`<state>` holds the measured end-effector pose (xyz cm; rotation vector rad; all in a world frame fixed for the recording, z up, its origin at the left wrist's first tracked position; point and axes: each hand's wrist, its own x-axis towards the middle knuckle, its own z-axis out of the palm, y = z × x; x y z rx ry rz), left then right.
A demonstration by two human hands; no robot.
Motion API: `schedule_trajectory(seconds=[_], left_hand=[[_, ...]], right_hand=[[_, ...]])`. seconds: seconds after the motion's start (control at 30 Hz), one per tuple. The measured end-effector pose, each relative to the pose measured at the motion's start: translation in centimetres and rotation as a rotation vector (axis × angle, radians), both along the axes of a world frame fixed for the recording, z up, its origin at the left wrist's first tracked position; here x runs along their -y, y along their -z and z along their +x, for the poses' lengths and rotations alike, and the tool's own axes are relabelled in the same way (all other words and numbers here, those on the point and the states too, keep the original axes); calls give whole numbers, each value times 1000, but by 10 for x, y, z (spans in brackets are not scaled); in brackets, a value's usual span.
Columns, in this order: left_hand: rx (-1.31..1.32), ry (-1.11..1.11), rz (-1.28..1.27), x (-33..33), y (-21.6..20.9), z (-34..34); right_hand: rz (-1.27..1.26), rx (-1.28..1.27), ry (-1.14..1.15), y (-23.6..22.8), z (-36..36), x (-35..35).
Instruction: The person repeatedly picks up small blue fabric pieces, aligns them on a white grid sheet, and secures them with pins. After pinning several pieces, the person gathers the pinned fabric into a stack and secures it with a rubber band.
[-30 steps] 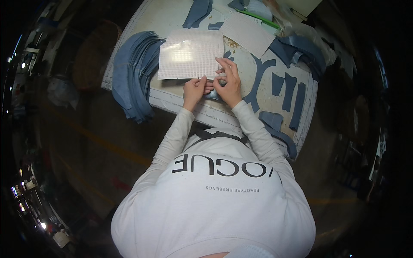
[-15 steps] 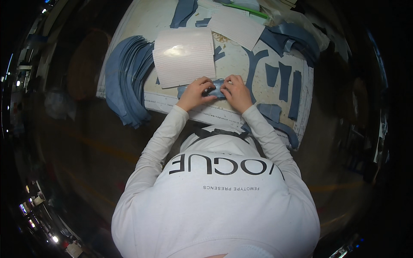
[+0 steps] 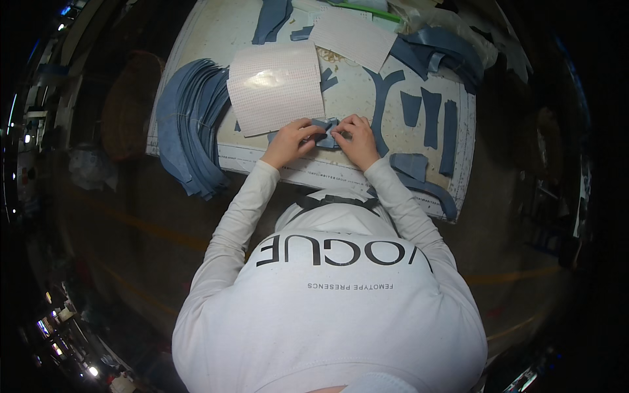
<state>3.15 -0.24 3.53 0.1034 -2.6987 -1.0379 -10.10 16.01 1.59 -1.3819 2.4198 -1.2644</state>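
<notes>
Between my two hands, close to the table's near edge, lies a small blue leather-like piece (image 3: pixel 324 140), partly hidden under my fingers. My left hand (image 3: pixel 293 142) has its fingers curled down on the piece's left part. On its right end, the thumb and fingertips of my right hand (image 3: pixel 354 140) are pinched together at the edge. A white sheet with rows of small reddish marks (image 3: pixel 275 85) lies just beyond my left hand. To the right of my right hand, a long forked blue piece (image 3: pixel 381 105) rests flat.
A thick fanned stack of blue pieces (image 3: pixel 190 124) hangs over the table's left edge. Several flat cut pieces, one a narrow strip (image 3: pixel 447 139), lie at right. Another white sheet (image 3: pixel 354 38) and a blue bundle (image 3: pixel 445 52) are farther back on the table (image 3: pixel 262 156).
My fingers have shifted on the blue piece, and its part between my hands now looks lifted or folded. The right fingertips have drawn closer together. The whole view has shifted slightly.
</notes>
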Motion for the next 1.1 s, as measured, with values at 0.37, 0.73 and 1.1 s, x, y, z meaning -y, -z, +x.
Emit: schedule_trajectory(seconds=[0.37,0.73,1.1], left_hand=[[58,-115,297,-1,-6,-1],[-68,-55,-110,-3,9,-4],[-43,-154,112,-1,7,-3]], right_hand=[[-29,108,15,-5,-7,1],[71,-225,-60,-10,4,9],[56,256,19,0,6,7]])
